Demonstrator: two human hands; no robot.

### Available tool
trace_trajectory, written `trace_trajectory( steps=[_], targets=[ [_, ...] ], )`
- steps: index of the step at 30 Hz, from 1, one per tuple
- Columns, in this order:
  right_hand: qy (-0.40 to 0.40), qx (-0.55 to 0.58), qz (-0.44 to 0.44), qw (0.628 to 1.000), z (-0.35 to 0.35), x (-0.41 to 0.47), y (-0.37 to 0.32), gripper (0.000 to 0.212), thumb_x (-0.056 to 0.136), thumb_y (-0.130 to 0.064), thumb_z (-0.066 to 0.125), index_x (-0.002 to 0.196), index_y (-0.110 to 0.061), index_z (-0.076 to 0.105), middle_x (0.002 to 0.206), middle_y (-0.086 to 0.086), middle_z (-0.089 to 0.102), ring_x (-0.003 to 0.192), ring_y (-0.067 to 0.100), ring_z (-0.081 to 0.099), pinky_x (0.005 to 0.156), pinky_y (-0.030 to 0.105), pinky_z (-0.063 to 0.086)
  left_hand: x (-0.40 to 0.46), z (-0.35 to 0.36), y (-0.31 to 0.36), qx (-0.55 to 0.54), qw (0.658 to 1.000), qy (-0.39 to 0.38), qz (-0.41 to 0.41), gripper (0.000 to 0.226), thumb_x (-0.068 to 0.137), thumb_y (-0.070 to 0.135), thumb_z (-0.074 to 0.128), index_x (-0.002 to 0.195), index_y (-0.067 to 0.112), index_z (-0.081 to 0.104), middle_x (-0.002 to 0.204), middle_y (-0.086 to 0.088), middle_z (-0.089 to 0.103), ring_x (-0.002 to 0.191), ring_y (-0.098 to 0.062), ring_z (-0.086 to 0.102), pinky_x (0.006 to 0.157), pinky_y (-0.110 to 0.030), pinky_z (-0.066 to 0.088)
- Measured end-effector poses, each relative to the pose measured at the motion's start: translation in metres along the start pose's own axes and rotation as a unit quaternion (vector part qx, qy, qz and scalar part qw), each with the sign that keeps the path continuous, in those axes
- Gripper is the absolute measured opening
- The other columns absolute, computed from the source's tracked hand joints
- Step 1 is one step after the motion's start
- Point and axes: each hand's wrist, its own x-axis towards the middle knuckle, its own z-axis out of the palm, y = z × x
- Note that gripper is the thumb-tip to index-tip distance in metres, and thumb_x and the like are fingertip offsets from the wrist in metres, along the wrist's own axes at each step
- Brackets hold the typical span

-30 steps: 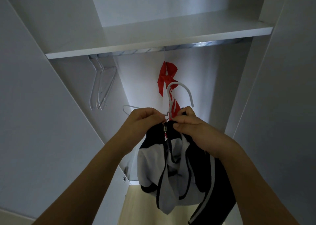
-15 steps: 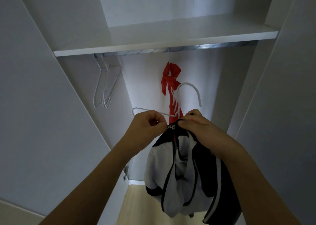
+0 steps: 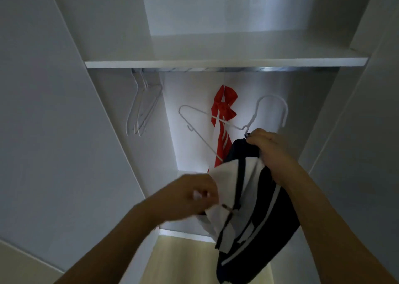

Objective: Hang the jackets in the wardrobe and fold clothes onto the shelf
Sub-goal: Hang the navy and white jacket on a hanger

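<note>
Below the shelf, the right hand grips the collar of the dark and white jacket together with the neck of a white hanger. The left hand, lower down, pinches the jacket's white edge. A red garment hangs from the rail behind them.

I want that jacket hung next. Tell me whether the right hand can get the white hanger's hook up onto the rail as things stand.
Probably yes. The right hand holds the white hanger at its neck with the navy and white jacket, and the stretch of rail above it looks bare, to the right of the red garment.
</note>
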Motion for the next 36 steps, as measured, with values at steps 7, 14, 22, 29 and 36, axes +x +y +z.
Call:
trace_trajectory(
  steps=[7, 14, 22, 29, 36],
  targets=[
    [-0.029, -0.009, -0.043, 0.999, -0.021, 0.009, -0.034, 0.017, 0.09, 0.005, 0.052, 0.074, 0.0, 0.057, 0.066, 0.006, 0.048, 0.06, 0.011, 0.052, 0.062, 0.018, 0.045, 0.056, -0.05, -0.068, -0.127, 0.959, 0.079, -0.242, 0.015, 0.097, 0.016, 0.056, 0.106, 0.016, 0.068, 0.105, 0.002, 0.067, 0.101, -0.015, 0.06, 0.079, -0.017, 0.047],
    [-0.022, -0.011, -0.068, 0.997, -0.032, 0.011, -0.044, 0.042, 0.09, 0.004, 0.053, 0.055, -0.014, 0.068, 0.059, -0.001, 0.058, 0.057, 0.009, 0.059, 0.06, 0.016, 0.05, 0.128, 0.0, -0.07, -0.18, 0.963, -0.094, -0.175, 0.057, 0.096, 0.023, 0.058, 0.148, 0.031, 0.036, 0.158, 0.005, 0.03, 0.144, -0.018, 0.028, 0.118, -0.038, 0.022],
    [0.036, 0.012, -0.066, 0.997, -0.06, 0.008, -0.043, 0.054, 0.09, 0.004, 0.049, 0.049, -0.024, 0.071, 0.052, -0.006, 0.062, 0.052, 0.006, 0.061, 0.054, 0.014, 0.049, 0.174, 0.023, -0.076, -0.142, 0.982, -0.052, -0.114, 0.064, 0.097, 0.032, 0.06, 0.152, 0.022, 0.031, 0.157, 0.001, 0.033, 0.142, -0.016, 0.033, 0.106, -0.021, 0.03],
    [0.05, 0.023, -0.08, 0.995, -0.068, 0.001, -0.046, 0.025, 0.076, -0.007, 0.06, 0.055, -0.013, 0.07, 0.063, 0.008, 0.061, 0.064, 0.02, 0.058, 0.064, 0.023, 0.048, 0.206, 0.045, -0.085, 0.058, 0.984, -0.12, -0.121, 0.084, 0.088, 0.04, 0.07, 0.155, 0.027, 0.021, 0.162, -0.004, 0.02, 0.147, -0.025, 0.023, 0.119, -0.04, 0.024],
    [0.048, 0.036, -0.093, 0.994, -0.08, -0.014, -0.064, 0.026, 0.075, -0.003, 0.055, 0.051, -0.007, 0.065, 0.073, 0.024, 0.048, 0.074, 0.038, 0.048, 0.077, 0.046, 0.039, 0.23, 0.078, -0.093, 0.107, 0.977, -0.168, -0.073, 0.083, 0.088, 0.03, 0.071, 0.154, 0.029, 0.022, 0.162, -0.003, 0.022, 0.147, -0.025, 0.022, 0.119, -0.045, 0.024]
  ],
)
